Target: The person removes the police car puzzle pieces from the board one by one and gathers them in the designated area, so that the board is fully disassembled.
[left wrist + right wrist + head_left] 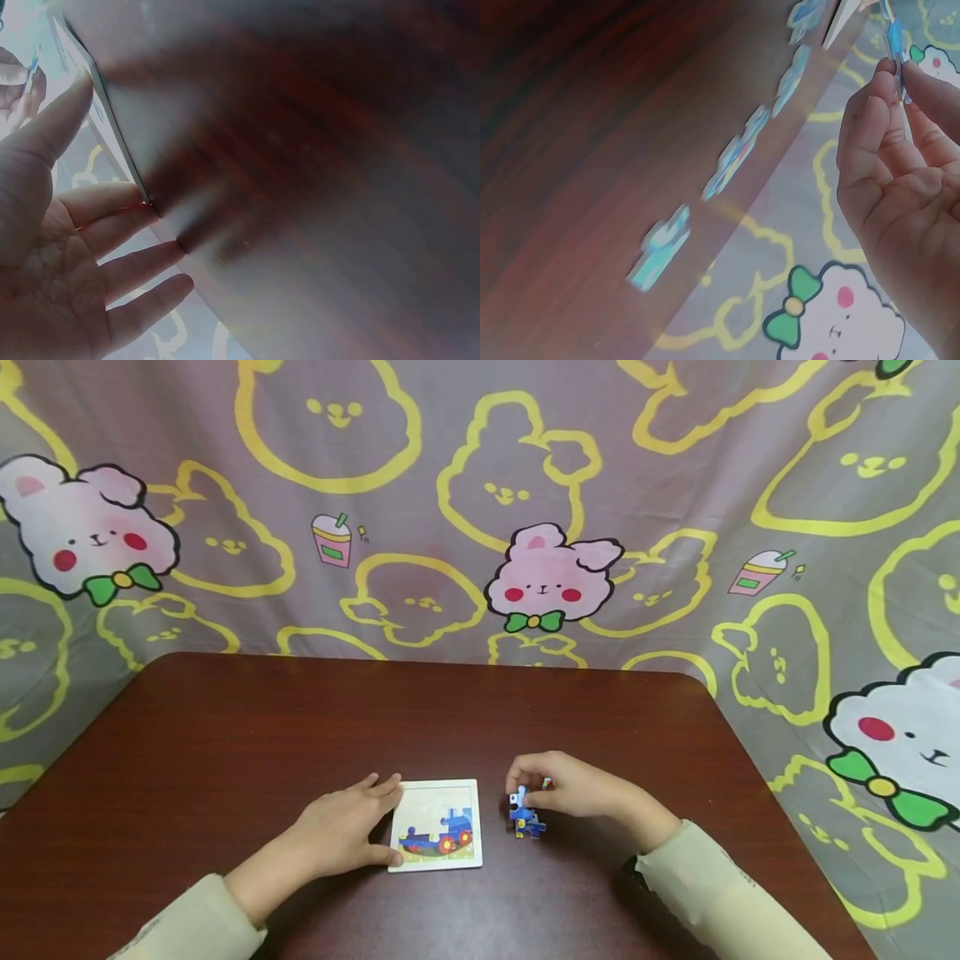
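Note:
A square jigsaw tray [478,818] with a pale rim lies on the table, partly filled with pieces that show a blue train [442,839]. My left hand [337,828] rests at its left side, fingers spread and fairly straight, the thumb at the near corner and the fingertips at the far one. To the right of the tray, my right hand [570,785] pinches a blue jigsaw piece [895,41] between thumb and fingertips. Below that hand are several loose blue jigsaw pieces [536,828], partly covered by it in the head view.
The dark reddish-brown table [300,718] has rounded far corners. Behind it and along the right hangs a grey curtain [420,527] with cartoon animals. In the right wrist view, loose pieces [736,154] lie in a row near the hand.

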Demonstrator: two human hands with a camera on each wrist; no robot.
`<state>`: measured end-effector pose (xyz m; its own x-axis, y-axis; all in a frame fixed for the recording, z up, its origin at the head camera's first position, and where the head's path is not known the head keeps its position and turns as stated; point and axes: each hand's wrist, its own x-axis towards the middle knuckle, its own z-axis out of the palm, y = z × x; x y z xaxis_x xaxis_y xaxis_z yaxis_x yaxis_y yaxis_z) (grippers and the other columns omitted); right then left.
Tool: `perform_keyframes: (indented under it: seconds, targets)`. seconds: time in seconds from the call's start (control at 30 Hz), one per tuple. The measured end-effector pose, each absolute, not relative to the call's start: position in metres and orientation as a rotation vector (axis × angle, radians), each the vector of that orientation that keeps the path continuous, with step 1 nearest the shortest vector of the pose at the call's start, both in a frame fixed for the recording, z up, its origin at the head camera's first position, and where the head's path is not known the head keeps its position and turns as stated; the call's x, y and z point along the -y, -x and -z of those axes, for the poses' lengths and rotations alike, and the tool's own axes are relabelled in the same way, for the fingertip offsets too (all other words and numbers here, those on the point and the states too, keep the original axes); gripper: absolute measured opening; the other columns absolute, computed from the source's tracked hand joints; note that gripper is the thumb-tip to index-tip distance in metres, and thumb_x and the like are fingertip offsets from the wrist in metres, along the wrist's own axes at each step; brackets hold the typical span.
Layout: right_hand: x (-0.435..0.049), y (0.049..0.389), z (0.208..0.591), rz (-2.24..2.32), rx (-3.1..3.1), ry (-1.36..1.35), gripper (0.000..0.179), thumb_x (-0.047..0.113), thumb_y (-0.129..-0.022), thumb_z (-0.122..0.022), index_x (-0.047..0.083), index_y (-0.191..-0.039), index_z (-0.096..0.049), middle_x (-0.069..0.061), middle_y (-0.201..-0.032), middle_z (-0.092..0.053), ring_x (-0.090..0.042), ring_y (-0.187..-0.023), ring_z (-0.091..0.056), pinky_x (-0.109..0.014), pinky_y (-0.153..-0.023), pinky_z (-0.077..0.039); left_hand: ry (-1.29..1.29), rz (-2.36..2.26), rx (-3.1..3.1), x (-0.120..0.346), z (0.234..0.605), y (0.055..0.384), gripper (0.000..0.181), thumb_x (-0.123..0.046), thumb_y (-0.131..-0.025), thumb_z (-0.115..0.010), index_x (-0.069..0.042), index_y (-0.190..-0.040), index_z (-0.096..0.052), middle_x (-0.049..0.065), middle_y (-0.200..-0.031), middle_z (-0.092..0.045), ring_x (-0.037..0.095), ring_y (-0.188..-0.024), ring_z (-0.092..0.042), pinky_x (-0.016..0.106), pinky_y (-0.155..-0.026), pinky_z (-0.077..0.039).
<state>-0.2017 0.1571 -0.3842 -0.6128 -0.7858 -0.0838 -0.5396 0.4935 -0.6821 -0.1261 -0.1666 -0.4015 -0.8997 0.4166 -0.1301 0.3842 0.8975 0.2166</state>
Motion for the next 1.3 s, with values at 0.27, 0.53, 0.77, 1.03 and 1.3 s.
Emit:
perform_keyframes:
  seconds: [0.27, 0.53, 0.77, 1.03, 1.3]
  targets:
    - [-0.181, 0.202, 0.389, 0.889, -2.381, 1.062, 0.016, 0.001, -0.092, -0.066, 0.014, -0.102, -0.066, 0.006, -0.094, -0.069, -0.007, -0.086, -0.061, -0.028, -0.081, -0.054, -0.632, -0.254, -2.911, 0.167, 0.4, 0.126, 0.086, -0.053, -0.075, -0.081, -0.003, -0.14, -0.056, 0.014, -0.15, -0.05, 0.041, -0.138, -0.048, 0.06, -0.098, -0.048]
    - [-0.199, 0.199, 0.393, 0.902, -2.364, 1.069, 0.015, 0.001, -0.092, -0.066, 0.011, -0.102, -0.065, 0.003, -0.096, -0.07, -0.007, -0.089, -0.06, -0.028, -0.082, -0.053, -0.614, -0.254, -2.915, 0.166, 0.401, 0.124, 0.086, -0.054, -0.073, -0.082, -0.004, -0.139, -0.057, 0.013, -0.15, -0.051, 0.041, -0.138, -0.048, 0.06, -0.099, -0.048]
    - [-0.207, 0.198, 0.397, 0.878, -2.354, 1.051, 0.015, 0.0, -0.091, -0.066, 0.012, -0.1, -0.065, 0.006, -0.092, -0.069, -0.003, -0.084, -0.058, -0.025, -0.077, -0.052, -0.619, -0.242, -2.918, 0.166, 0.401, 0.124, 0.086, -0.053, -0.073, -0.082, -0.004, -0.139, -0.057, 0.013, -0.15, -0.051, 0.04, -0.137, -0.048, 0.059, -0.098, -0.048]
    - [-0.21, 0.198, 0.401, 0.842, -2.367, 1.051, 0.015, 0.0, -0.091, -0.066, 0.012, -0.099, -0.065, 0.006, -0.084, -0.065, -0.003, -0.073, -0.057, -0.024, -0.068, -0.051, -0.608, -0.245, -2.908, 0.165, 0.4, 0.125, 0.086, -0.052, -0.074, -0.082, -0.004, -0.14, -0.056, 0.013, -0.151, -0.05, 0.041, -0.138, -0.047, 0.059, -0.099, -0.048]
    - [-0.213, 0.2, 0.402, 0.796, -2.419, 1.017, 0.016, 0.001, -0.09, -0.068, 0.012, -0.101, -0.066, 0.006, -0.086, -0.066, -0.004, -0.077, -0.057, -0.024, -0.07, -0.051, -0.616, -0.233, -2.903, 0.165, 0.401, 0.127, 0.087, -0.054, -0.075, -0.081, -0.005, -0.141, -0.055, 0.013, -0.151, -0.049, 0.041, -0.139, -0.046, 0.06, -0.099, -0.048]
